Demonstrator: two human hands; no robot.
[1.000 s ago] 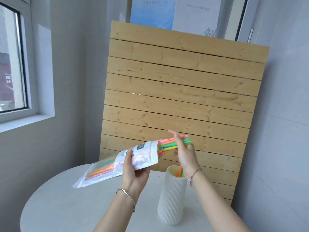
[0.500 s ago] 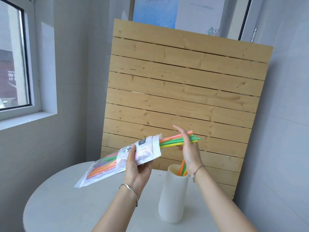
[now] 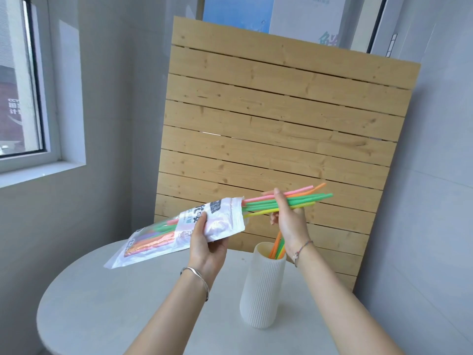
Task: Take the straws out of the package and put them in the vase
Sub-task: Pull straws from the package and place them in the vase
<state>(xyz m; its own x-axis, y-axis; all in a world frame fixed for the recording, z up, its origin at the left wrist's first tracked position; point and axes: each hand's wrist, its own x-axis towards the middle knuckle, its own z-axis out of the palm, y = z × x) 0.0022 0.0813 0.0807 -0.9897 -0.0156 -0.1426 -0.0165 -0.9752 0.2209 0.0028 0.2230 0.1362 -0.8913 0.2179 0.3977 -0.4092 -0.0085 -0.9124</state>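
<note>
My left hand [image 3: 207, 242] grips a clear and white plastic package [image 3: 179, 231] near its open end, holding it tilted above the table. Several coloured straws [image 3: 304, 198], pink, orange, green and yellow, stick out of the package's mouth to the right. My right hand [image 3: 290, 219] is closed around this bundle, just above the vase. The white ribbed vase [image 3: 261, 288] stands on the table below my right wrist, with a few orange, green and yellow straws [image 3: 277, 245] leaning inside it. More straws remain in the package.
A round white table [image 3: 107, 308] carries the vase. A tall wooden slat panel [image 3: 279, 119] leans against the wall right behind it. A window [image 3: 18, 80] is on the left, and grey walls close in on both sides.
My right hand has drawn the bundle of straws further out of the package toward the right. The package in my left hand has stayed roughly in place.
</note>
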